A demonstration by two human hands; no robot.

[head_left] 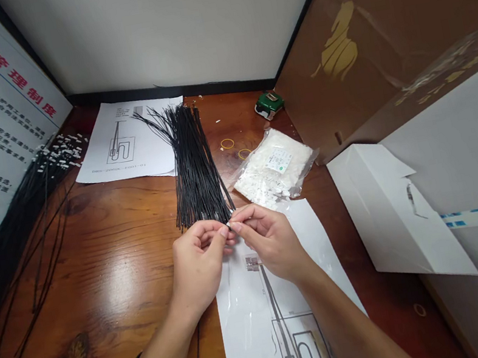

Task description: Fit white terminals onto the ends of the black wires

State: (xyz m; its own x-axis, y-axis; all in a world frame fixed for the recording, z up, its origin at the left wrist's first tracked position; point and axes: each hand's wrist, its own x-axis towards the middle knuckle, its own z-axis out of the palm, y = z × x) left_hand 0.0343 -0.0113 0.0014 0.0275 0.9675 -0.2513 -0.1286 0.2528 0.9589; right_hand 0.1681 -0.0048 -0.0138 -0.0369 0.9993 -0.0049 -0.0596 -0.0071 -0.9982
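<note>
My left hand (199,266) is closed in a pinch on the end of a thin black wire. My right hand (273,244) meets it, thumb and index finger pinched on a tiny white connector, mostly covered by the fingertips. Just beyond both hands lies a thick bundle of black wires (192,162), its near ends close to my fingers. To the right of the bundle is a clear plastic bag (307,176) filled with small white connectors, some spilling at its near corner. A printed drawing sheet (248,338) lies beneath my hands.
Wires with white connectors on their ends (58,152) lie at the left wall. Another drawing sheet (92,161) is behind them. A green tape measure (269,104), yellow rubber bands (227,143) and a folded white card (388,214) are also here. Panels (174,23) enclose the wooden table.
</note>
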